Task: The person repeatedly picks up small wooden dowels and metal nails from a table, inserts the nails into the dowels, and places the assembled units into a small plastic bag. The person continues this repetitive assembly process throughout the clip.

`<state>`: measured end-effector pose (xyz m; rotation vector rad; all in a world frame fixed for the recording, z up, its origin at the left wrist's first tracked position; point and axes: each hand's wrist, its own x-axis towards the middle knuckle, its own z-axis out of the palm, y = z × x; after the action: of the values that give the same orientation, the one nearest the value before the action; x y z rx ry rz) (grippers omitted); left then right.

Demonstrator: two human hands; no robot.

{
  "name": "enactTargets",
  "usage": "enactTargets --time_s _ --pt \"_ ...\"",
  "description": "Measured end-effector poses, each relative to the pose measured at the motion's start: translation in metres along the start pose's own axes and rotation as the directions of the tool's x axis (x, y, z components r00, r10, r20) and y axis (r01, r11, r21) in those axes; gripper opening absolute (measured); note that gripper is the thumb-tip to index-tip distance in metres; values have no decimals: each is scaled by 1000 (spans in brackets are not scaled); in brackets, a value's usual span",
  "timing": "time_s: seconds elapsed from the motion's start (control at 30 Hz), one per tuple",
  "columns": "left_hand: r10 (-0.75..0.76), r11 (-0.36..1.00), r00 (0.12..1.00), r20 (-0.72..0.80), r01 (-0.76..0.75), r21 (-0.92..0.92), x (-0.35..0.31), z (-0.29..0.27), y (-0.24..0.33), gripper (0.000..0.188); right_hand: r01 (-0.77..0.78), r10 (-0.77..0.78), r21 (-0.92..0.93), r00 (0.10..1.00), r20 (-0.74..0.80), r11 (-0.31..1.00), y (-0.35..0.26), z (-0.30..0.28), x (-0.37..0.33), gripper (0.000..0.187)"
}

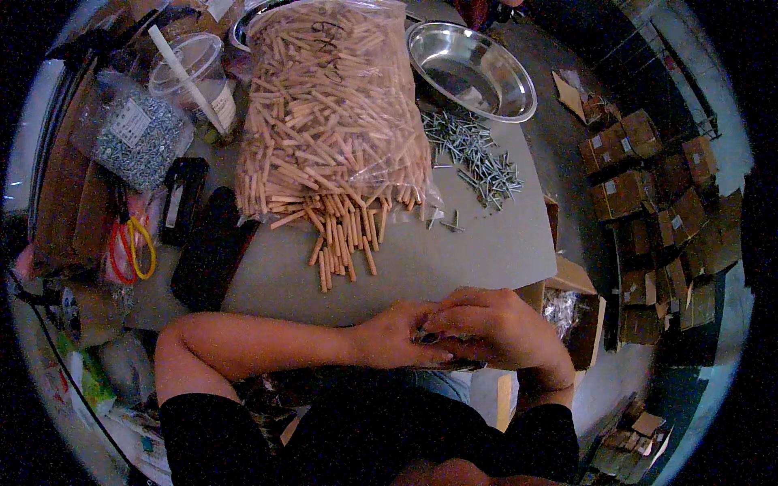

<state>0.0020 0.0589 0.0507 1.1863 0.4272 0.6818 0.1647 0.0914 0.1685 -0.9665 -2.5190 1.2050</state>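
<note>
At the near edge of the table, my left hand (391,337) and my right hand (496,322) meet, fingers curled in toward each other. Something small and dark shows between the fingertips, too small and covered to name. Beyond them lies a big clear plastic bag (336,105) full of wooden dowels, its open end facing me. Several loose wooden dowels (344,235) have spilled from it onto the tabletop. Right of the bag is a pile of long silvery screws or bolts (486,174), with a few lying apart from the rest.
A shiny metal bowl (515,101) stands at the back right of the grey table (284,279). Leftward are a bag of small metal screws (134,158), a clear plastic tub (166,81), red-and-yellow-handled scissors (144,251) and a black case (212,251). Cardboard boxes (620,194) are stacked right.
</note>
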Motion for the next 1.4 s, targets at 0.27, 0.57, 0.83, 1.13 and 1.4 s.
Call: enactTargets --time_s 0.27,0.57,0.83,1.13,1.4 --pt "81 995 992 98 -86 49 1 -2 3 43 105 -117 -183 992 -56 978 5 6 -9 22" --pt "241 894 937 -252 -114 433 -1 -6 19 22 -328 373 261 917 -144 908 31 13 -31 16" --pt "33 959 955 -296 53 278 -3 -4 19 19 -288 365 680 931 32 675 54 42 -31 12" --pt "-46 988 954 -296 86 126 1 -5 10 16 -207 424 684 891 -165 700 78 39 -82 11" --pt "363 571 897 254 -429 700 -5 4 -2 15 -645 594 315 271 -757 696 92 -3 -215 8"
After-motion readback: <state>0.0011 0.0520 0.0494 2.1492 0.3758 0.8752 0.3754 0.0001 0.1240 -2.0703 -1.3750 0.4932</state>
